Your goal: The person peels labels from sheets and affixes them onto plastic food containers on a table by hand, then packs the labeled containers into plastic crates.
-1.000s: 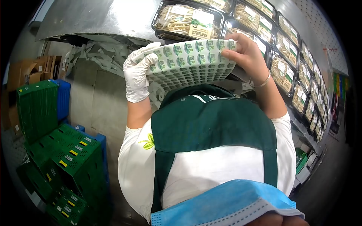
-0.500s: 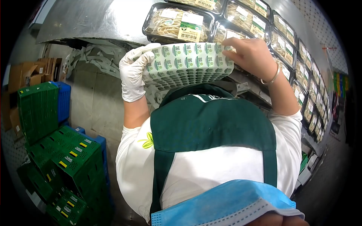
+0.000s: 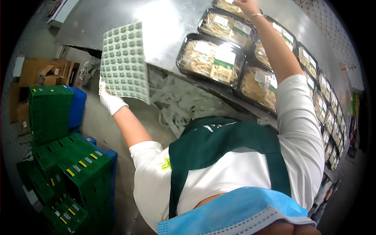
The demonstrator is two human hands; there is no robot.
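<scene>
My left hand (image 3: 111, 100), in a white glove, grips the lower edge of a sheet of stickers (image 3: 124, 60) printed in rows of green and dark marks. The sheet is held upright beside the table's near edge. At the top of the view my bare right hand (image 3: 247, 6), with a bracelet at the wrist, reaches over the far tray of noodle-like strands (image 3: 226, 4). Its fingertips are pressed together; whatever they pinch is too small to make out. Closer to me lies another clear-lidded black tray (image 3: 207, 58) with a white label and a green-and-tan one.
Rows of similar packed trays (image 3: 308, 59) run along the right of the metal table (image 3: 166, 23). Pale strips (image 3: 176, 102) hang or lie beneath its edge. Green crates (image 3: 51, 111) and a blue crate (image 3: 77, 105) are stacked at left, near cardboard boxes (image 3: 37, 72).
My right hand has let go of the sticker sheet and moved up to the far tray. The left hand has swung the sheet leftward and turned it upright.
</scene>
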